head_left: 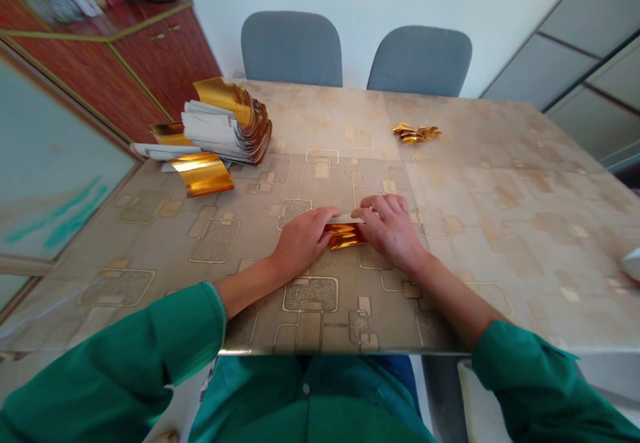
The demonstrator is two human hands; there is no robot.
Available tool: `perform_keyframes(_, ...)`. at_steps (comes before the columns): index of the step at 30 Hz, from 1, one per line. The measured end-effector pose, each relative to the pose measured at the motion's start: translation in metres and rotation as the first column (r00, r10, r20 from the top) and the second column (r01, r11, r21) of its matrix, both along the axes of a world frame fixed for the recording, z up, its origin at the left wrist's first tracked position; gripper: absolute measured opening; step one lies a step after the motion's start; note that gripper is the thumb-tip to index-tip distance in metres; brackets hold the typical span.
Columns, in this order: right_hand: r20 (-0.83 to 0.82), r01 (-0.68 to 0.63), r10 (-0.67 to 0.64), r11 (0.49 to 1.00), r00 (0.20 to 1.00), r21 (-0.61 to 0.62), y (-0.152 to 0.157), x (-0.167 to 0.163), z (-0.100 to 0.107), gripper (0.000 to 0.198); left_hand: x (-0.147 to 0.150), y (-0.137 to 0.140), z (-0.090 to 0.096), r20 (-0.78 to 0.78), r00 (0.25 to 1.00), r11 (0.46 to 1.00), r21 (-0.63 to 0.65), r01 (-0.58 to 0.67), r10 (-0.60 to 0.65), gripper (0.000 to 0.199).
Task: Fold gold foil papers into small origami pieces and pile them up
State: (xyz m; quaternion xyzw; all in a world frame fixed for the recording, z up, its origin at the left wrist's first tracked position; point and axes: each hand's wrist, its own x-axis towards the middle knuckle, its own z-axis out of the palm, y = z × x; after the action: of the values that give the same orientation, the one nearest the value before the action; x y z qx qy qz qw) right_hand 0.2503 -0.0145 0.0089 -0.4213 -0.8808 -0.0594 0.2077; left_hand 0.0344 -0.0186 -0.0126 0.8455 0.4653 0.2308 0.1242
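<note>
A small sheet of gold foil paper (346,236) lies on the patterned table in front of me, its far edge turned so that a white strip of the backing shows. My left hand (306,238) pinches the sheet's left end between thumb and fingers. At the right end, my right hand (390,230) grips it with curled fingers. Parts of the paper are hidden under both hands.
A thick stack of gold and white paper (215,126) stands at the table's back left, with a loose curled gold sheet (204,175) before it. Folded gold pieces (416,133) lie toward the back right. Two grey chairs (293,48) stand behind the table (500,230).
</note>
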Motion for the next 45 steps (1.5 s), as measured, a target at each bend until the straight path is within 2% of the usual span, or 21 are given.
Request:
perform_keyframes(3, 0.024, -0.186, 0.19, 0.977, 0.982, -0.108, -0.009, 0.006, 0.002, 0.018, 0.0, 0.001, -0.002, 0.028, 1.0, 1.0, 0.006, 0.007, -0.007, 0.03)
perform_keyframes(5, 0.038, -0.239, 0.25, 0.954, 0.968, -0.181, -0.012, 0.009, 0.001, 0.02, -0.002, 0.003, -0.004, 0.056, 0.998, 1.0, -0.011, 0.006, -0.006, 0.029)
perform_keyframes(8, 0.045, -0.191, 0.203, 0.961, 0.978, -0.199, -0.013, 0.011, -0.003, 0.02, -0.004, 0.003, -0.003, 0.119, 0.993, 1.0, -0.004, 0.025, -0.025, 0.027)
perform_keyframes(10, 0.028, -0.163, 0.171, 0.969, 0.985, -0.186, -0.012, 0.011, -0.006, 0.02, -0.006, 0.001, -0.001, 0.141, 0.988, 0.997, 0.069, 0.047, -0.056, 0.019)
perform_keyframes(13, -0.024, -0.167, 0.166, 0.966, 0.986, -0.198, -0.011, 0.01, -0.009, 0.021, -0.008, -0.007, 0.005, 0.04, 0.989, 0.977, 0.171, 0.131, -0.14, 0.008)
perform_keyframes(15, -0.057, -0.168, 0.159, 0.961, 0.986, -0.219, -0.011, 0.01, -0.01, 0.022, -0.008, -0.015, 0.008, -0.054, 0.984, 0.958, 0.226, 0.178, -0.17, 0.021)
perform_keyframes(17, -0.077, -0.163, 0.149, 0.959, 0.986, -0.233, -0.01, 0.01, -0.01, 0.022, -0.009, -0.021, 0.01, -0.086, 0.987, 0.928, 0.337, 0.158, -0.136, 0.035)
perform_keyframes(20, -0.087, -0.146, 0.129, 0.96, 0.988, -0.241, -0.009, 0.009, -0.011, 0.023, -0.008, -0.025, 0.011, -0.094, 0.989, 0.877, 0.459, 0.142, -0.11, 0.024)
perform_keyframes(22, -0.087, -0.14, 0.122, 0.96, 0.989, -0.241, -0.009, 0.009, -0.012, 0.023, -0.007, -0.024, 0.01, -0.134, 0.984, 0.894, 0.417, 0.166, -0.121, 0.017)
perform_keyframes(25, -0.095, -0.145, 0.125, 0.959, 0.988, -0.243, -0.008, 0.01, -0.013, 0.018, -0.006, -0.017, 0.007, -0.164, 0.982, 0.954, 0.266, 0.138, -0.096, 0.018)
perform_keyframes(30, -0.129, -0.13, 0.097, 0.949, 0.987, -0.288, -0.007, 0.012, -0.01, 0.017, -0.005, -0.012, 0.005, -0.096, 0.994, 0.991, 0.112, 0.071, -0.061, 0.014)
perform_keyframes(37, -0.208, -0.071, -0.009, 0.924, 0.978, -0.375, -0.003, 0.007, -0.01, 0.019, 0.0, -0.01, 0.008, -0.081, 0.997, 0.998, 0.063, -0.004, 0.009, 0.015)
perform_keyframes(45, -0.181, 0.099, -0.165, 0.941, 0.97, -0.324, -0.004, 0.003, -0.019, 0.014, 0.004, -0.003, 0.006, -0.135, 0.988, 0.994, 0.091, -0.067, 0.079, 0.02)
